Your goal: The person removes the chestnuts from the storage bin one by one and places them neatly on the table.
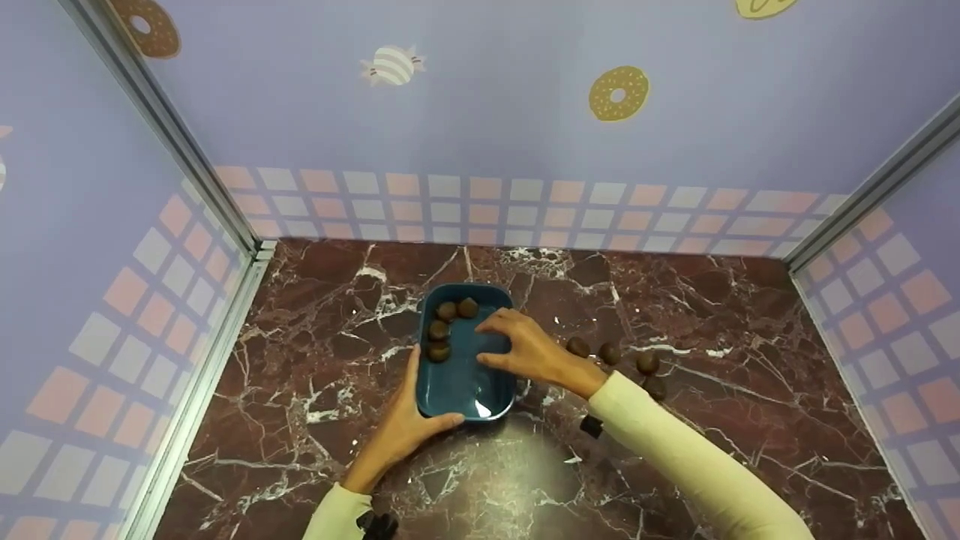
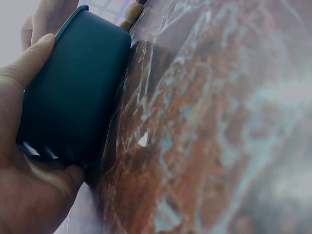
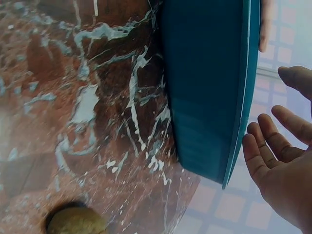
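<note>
Nearest the person, two pale yellow fabric sleeves [image 1: 690,457] reach in over the dark red-brown, marble-patterned surface [image 1: 720,435], which has white veins; a small black device [image 1: 592,426] shows at the right wrist, and another at the left. The left hand [image 1: 409,416] grips the near left corner of a glossy blue-teal rectangular dish [image 1: 465,386] with rounded corners, its thumb lying at the near rim and its other fingers along the left side wall. The dish stands upright on the surface, its long sides running away from the person; its material cannot be told. Above the right half of the dish's inside hangs the right hand [image 1: 529,349], thumb and forefinger wide apart, with nothing seen between them; the right wrist view shows its fingers [image 3: 277,141] loosely bent, beside the rim. Four small round brown balls [image 1: 439,330] sit in the dish, two in a line along the left wall and two near the far left corner. To the right of the dish, beyond the right forearm, four more brown balls [image 1: 610,353] rest on the surface in a slanting row, the nearest partly hidden by the sleeve. Farthest off, a lilac wall [image 1: 495,127] carries a pink-and-white checked band [image 1: 486,201] along its foot, with printed doughnuts [image 1: 600,97] and a striped sweet [image 1: 393,66] above.
</note>
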`<action>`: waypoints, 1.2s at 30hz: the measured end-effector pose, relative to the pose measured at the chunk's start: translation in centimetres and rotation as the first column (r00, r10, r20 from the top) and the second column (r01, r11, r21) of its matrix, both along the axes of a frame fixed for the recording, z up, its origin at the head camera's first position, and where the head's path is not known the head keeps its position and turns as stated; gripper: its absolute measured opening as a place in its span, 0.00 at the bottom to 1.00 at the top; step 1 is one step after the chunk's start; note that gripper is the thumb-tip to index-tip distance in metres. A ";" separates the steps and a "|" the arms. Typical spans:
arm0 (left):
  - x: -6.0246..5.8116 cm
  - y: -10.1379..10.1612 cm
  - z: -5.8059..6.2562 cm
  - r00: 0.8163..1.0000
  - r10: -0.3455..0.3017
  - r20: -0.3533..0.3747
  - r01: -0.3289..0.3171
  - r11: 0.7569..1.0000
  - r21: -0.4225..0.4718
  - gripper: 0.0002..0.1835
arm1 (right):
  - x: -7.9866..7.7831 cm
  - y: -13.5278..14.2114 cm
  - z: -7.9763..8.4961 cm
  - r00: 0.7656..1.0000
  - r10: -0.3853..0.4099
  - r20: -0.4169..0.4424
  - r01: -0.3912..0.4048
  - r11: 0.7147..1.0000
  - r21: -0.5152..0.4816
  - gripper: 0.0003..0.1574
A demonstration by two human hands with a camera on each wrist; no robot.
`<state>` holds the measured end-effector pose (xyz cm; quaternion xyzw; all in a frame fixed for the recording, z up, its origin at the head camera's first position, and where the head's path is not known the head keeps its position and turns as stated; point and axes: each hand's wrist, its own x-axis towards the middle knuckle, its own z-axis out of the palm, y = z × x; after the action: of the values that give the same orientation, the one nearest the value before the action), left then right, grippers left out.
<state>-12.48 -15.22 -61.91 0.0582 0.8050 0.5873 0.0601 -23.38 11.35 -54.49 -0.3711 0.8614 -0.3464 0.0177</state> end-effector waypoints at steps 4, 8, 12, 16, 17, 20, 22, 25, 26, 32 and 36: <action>0.0 0.1 -0.1 1.000 -0.002 -0.005 0.002 1.000 0.027 0.76 | -0.2 -1.1 -0.2 1.000 0.005 0.017 -0.005 1.000 0.018 0.27; 0.0 0.1 -0.3 1.000 -0.005 -0.026 0.006 0.998 0.060 0.76 | -0.4 -2.1 -0.8 1.000 0.015 0.023 -0.016 0.999 0.043 0.29; 0.0 0.0 -0.2 0.999 -0.016 -0.033 0.018 0.997 0.070 0.76 | -0.5 -2.9 -1.2 1.000 0.022 0.022 -0.023 0.998 0.054 0.29; 0.0 0.0 -0.1 0.999 -0.019 -0.036 0.020 0.999 0.045 0.75 | -0.7 -3.5 -1.5 0.999 0.028 0.030 -0.030 0.997 0.069 0.29; 0.0 0.0 -0.1 0.999 -0.022 -0.035 0.024 0.998 0.050 0.74 | -0.8 -3.6 -1.5 0.999 0.031 0.034 -0.033 0.997 0.068 0.29; 0.0 0.0 -0.1 0.999 -0.031 -0.031 0.033 0.997 0.065 0.72 | -0.9 -3.9 -1.6 0.998 0.032 0.052 -0.036 0.997 0.075 0.28; -0.1 0.0 -0.1 0.999 -0.037 -0.027 0.039 0.997 0.072 0.72 | -1.0 -4.1 -1.7 0.998 0.029 0.064 -0.034 0.995 0.089 0.29; -0.1 0.1 -0.1 0.999 -0.036 -0.025 0.037 0.998 0.058 0.72 | -1.1 -4.4 -1.7 0.997 0.028 0.074 -0.035 0.994 0.102 0.28; -0.1 0.0 -0.1 0.999 -0.035 -0.027 0.036 0.998 0.050 0.72 | -1.1 -4.5 -1.8 0.996 0.027 0.080 -0.036 0.994 0.105 0.28; -0.1 -0.1 0.0 0.999 -0.027 -0.037 0.028 0.999 0.023 0.73 | -1.4 -5.5 -2.2 0.995 0.027 0.094 -0.038 0.992 0.118 0.28; 0.0 -0.1 -0.1 0.999 -0.019 -0.028 0.019 1.000 0.022 0.74 | -1.5 -6.1 -2.7 0.995 0.042 0.095 -0.054 0.990 0.130 0.27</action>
<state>-12.47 -15.37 -62.00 0.0748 0.7987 0.5946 0.0538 -24.91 5.27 -57.22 -0.3735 0.8715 -0.3046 0.0904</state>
